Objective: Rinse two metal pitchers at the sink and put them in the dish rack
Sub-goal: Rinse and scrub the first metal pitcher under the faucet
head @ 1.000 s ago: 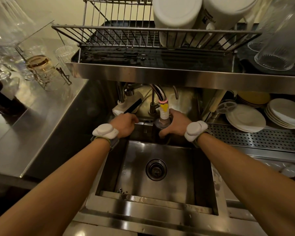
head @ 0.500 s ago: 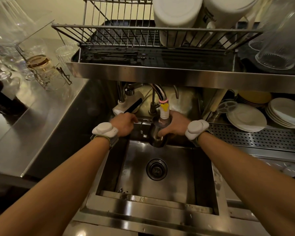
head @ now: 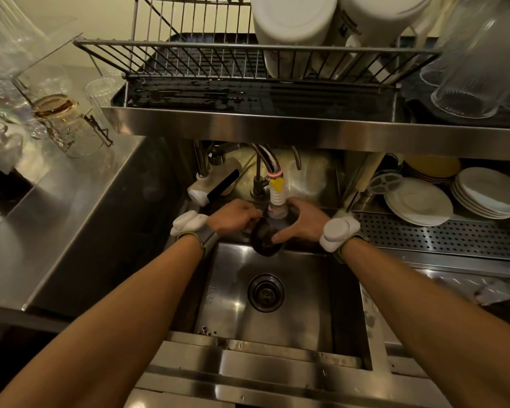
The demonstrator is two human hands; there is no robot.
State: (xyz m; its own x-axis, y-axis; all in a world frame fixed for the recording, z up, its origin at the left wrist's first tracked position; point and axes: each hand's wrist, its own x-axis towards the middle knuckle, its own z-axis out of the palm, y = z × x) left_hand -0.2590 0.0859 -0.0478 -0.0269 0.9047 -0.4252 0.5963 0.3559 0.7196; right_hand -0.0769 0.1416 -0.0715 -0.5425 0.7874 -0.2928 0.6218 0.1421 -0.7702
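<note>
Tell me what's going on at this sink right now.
A person holds a metal pitcher under the faucet nozzle, over the sink. The right hand grips the pitcher's side; the left hand is curled at its other side, its exact hold hidden. No pitcher shows in the dish rack above.

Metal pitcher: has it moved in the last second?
Yes. The metal pitcher has dipped lower, from under the faucet nozzle toward the sink drain.

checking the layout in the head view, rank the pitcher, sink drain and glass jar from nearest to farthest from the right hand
1. pitcher: gripped by the right hand, under the faucet.
2. sink drain: lower, towards the viewer.
3. glass jar: far left, on the counter.
</note>
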